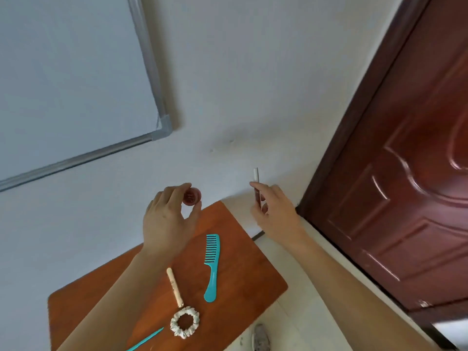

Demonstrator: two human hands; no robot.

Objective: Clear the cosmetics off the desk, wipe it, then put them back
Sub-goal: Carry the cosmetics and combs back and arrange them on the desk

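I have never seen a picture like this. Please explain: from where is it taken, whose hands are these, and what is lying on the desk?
There is no machine here. A camera worn on a person's head looks forward and down, so the two arms are that person's own. The left hand holds a small dark red jar; the right hand pinches a thin stick with a white cap. On the brown desk lie a teal comb, a cream stick, a pale scrunchie and a teal pointed tip at the picture's edge.
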